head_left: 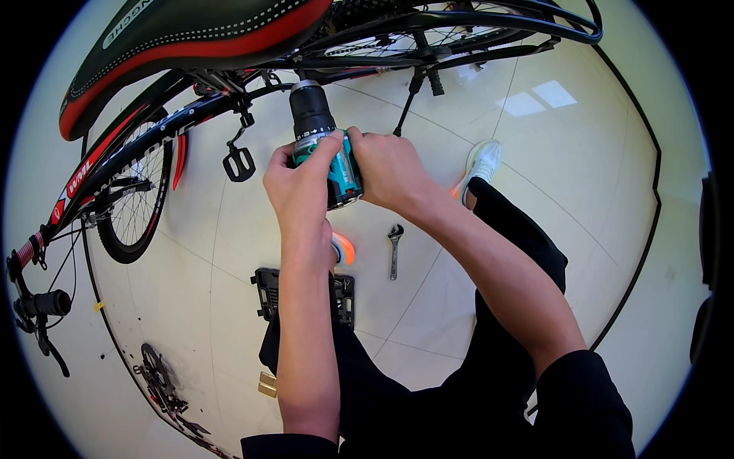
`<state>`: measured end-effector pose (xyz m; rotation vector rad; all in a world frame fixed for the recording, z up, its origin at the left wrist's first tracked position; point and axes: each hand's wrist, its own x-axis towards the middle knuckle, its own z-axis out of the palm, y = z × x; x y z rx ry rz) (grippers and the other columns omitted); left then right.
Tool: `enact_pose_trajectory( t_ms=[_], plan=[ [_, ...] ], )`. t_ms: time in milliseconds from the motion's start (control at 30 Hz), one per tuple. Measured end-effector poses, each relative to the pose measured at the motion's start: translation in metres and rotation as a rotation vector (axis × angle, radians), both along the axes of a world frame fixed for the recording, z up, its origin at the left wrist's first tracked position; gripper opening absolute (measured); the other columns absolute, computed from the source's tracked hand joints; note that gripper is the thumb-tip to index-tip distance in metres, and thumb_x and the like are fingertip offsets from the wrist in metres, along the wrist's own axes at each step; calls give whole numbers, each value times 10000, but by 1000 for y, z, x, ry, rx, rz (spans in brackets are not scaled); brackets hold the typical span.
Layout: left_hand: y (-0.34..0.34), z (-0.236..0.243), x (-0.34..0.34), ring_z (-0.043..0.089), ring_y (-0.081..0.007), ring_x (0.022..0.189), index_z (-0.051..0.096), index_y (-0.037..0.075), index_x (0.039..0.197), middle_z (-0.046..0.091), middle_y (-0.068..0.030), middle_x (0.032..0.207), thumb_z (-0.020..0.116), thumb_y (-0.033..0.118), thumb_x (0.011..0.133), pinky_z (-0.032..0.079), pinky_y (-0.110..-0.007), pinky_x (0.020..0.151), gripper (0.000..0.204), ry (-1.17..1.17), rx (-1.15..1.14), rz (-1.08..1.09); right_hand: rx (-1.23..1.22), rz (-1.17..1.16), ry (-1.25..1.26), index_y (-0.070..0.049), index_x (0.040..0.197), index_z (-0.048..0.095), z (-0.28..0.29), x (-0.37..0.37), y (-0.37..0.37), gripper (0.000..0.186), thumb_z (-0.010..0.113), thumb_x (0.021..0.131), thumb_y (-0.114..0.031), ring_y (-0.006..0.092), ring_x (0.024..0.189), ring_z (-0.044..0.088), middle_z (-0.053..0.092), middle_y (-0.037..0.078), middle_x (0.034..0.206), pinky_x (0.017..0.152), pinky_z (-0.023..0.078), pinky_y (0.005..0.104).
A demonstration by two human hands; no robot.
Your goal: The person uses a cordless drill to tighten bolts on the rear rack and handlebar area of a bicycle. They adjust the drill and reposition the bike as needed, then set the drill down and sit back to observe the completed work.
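A teal and black cordless drill (311,109) is gripped between my two hands, its chuck facing away from me toward the bicycle (157,118). My left hand (300,182) is closed around the drill's left side, with the thumb laid along the body. On the other side my right hand (388,168) wraps the drill; most of its fingers and the handle are hidden. The chuck's front end reaches the bike just below the black and red saddle (229,47), near the frame and rear rack (489,55). Whether the drill's tip touches a part cannot be seen.
An adjustable wrench (394,251) lies on the tiled floor between my feet. A black tool case (267,291) stands partly behind my left forearm. The kickstand (410,103) and a pedal (239,163) stick out near my hands. Bike parts (162,382) lie at the lower left.
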<state>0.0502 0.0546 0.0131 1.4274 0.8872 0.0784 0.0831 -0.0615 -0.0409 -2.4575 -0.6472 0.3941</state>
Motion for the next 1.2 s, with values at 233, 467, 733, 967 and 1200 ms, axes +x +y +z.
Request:
enact_pose_trajectory(
  t_ms=[233, 467, 733, 967, 1200],
  plan=[
    [-1, 2, 0, 622, -143, 741, 569, -67, 1010, 629, -115, 888, 836, 205, 706, 526, -291, 684, 487, -10, 11, -3, 35, -16, -23, 12, 941, 531, -3, -3, 2, 368, 742, 669, -118, 363, 708, 675, 670, 188, 746, 627, 535, 429],
    [1, 4, 0, 623, -141, 743, 564, -67, 1019, 629, -113, 891, 830, 211, 712, 526, -290, 684, 492, 8, -11, -9, 12, -5, -34, 8, 933, 526, -1, -1, 2, 376, 746, 661, -129, 364, 697, 673, 668, 185, 732, 622, 534, 430],
    [0, 4, -1, 620, -137, 750, 563, -64, 1022, 629, -108, 892, 832, 219, 711, 523, -284, 695, 499, 10, -6, -16, 33, 8, -29, 10, 932, 527, -2, -1, 1, 387, 753, 658, -142, 356, 676, 673, 667, 179, 722, 634, 535, 424],
    [2, 1, 0, 621, -139, 733, 560, -65, 1019, 630, -113, 882, 831, 213, 708, 524, -283, 675, 497, -10, -9, -16, -1, -5, -39, 7, 938, 531, -1, 0, 2, 402, 763, 647, -144, 359, 667, 670, 667, 169, 715, 657, 537, 415],
    [-4, 1, -3, 615, -136, 707, 557, -66, 998, 631, -118, 865, 827, 209, 711, 524, -284, 651, 480, -25, -19, -5, -13, 7, -17, 3, 960, 520, 0, -3, -3, 459, 782, 607, -127, 357, 712, 674, 666, 178, 757, 662, 537, 415]
  ],
)
